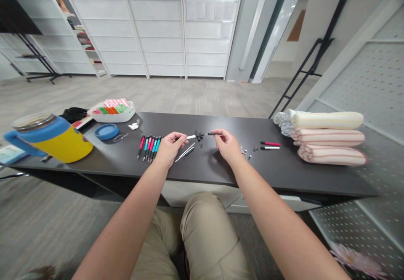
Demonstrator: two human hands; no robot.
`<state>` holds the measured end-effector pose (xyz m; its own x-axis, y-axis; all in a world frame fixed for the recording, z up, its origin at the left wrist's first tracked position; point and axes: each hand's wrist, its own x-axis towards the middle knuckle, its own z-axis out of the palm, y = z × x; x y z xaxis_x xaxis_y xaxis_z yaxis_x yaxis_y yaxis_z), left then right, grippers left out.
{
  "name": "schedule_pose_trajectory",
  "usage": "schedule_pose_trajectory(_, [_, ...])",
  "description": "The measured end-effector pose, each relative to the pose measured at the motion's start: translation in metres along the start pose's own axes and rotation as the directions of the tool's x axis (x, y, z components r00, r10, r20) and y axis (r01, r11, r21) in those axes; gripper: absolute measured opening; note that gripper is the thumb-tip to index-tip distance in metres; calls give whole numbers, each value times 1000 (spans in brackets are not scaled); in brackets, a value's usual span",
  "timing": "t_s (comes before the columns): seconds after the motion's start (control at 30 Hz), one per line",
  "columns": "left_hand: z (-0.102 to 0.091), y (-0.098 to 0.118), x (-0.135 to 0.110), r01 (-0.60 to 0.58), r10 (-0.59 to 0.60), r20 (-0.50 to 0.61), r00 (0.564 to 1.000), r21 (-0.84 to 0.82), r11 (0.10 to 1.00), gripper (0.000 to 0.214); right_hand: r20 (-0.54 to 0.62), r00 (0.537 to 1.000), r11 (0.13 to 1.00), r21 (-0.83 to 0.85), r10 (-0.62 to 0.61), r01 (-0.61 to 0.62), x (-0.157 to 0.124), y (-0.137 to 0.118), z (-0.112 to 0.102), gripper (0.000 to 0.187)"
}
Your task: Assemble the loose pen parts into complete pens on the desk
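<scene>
While pinched shut in the fingers of the left hand just above the table, white pen barrel lying left to right, aimed at black pen piece nipped in the fingers of the right hand; nearly in line, small black parts between.

Person's own body, head view. Two forearms enter from the lower edge, bare along their whole visible length, with no sleeve reaching into the frame. Each ends in a bare hand: left hand and right hand. Between the arms, the legs are clad in khaki-beige trousers of plain, unpatterned cloth. The fabric shows soft creases over the thighs, and a dark shadowed gap separates the two legs.
</scene>
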<state>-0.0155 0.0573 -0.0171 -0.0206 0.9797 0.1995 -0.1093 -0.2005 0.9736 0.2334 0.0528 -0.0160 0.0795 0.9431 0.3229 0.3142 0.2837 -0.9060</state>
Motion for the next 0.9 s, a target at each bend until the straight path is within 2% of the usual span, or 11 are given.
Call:
schedule_pose_trajectory(0.23, [2,4,-2,11,-12,28,1000,22,1000,37,64,998,1000,10,-28,28,-3,-5,1,31])
schedule_pose_trajectory(0.9, [5,7,-4,39,-39,-12,999,7,999,42,91,996,999,49,-20,16,-3,-7,1,31])
